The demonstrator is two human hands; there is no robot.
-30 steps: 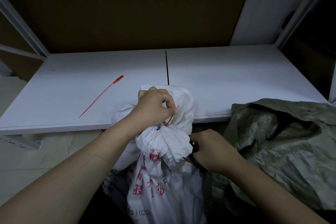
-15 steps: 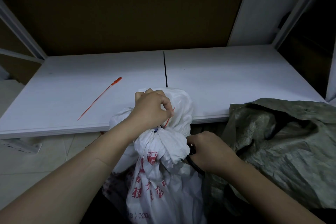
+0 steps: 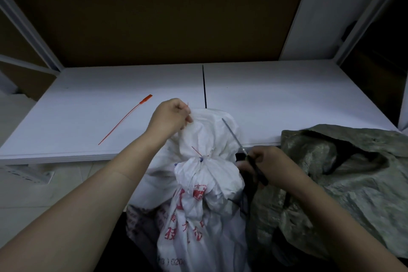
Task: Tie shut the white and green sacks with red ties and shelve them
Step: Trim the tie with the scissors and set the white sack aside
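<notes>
**As the tie holds, the scissors come up**

Where a second ago my left hand (image 3: pixel 171 117) sat right on the neck of the white sack (image 3: pixel 209 134), it has now lifted away toward 11 o'clock, and it hangs beside the sack's bunched top. Its fingers are curled tight, and thumb and forefinger pinch a thin red end that pokes out above them. My right hand (image 3: pixel 271 164), which was low against the sack's side at 4 o'clock, has risen. Its fingers are wrapped round the dark handles of the scissors (image 3: pixel 234 137), which were hidden before. The blades lie together and slant toward 11 o'clock across the sack's top.

At the sack's neck the red tie (image 3: pixel 196 151) is cinched, with a short stub pointing to 10 o'clock. I cannot tell whether that stub joins the end in my left fingers.

The white sack stands upright just in front of the shelf (image 3: pixel 287 99), at the lower centre of my view. Its long axis runs from 6 to 12 o'clock, gathered mouth uppermost. The green sack (image 3: pixel 353 183) slumps against it at 3 o'clock, its mouth gaping. On the shelf at 10 o'clock lies the spare red tie (image 3: pixel 125 118), running from 7 to 1 o'clock with its thick head at the far end.
</notes>
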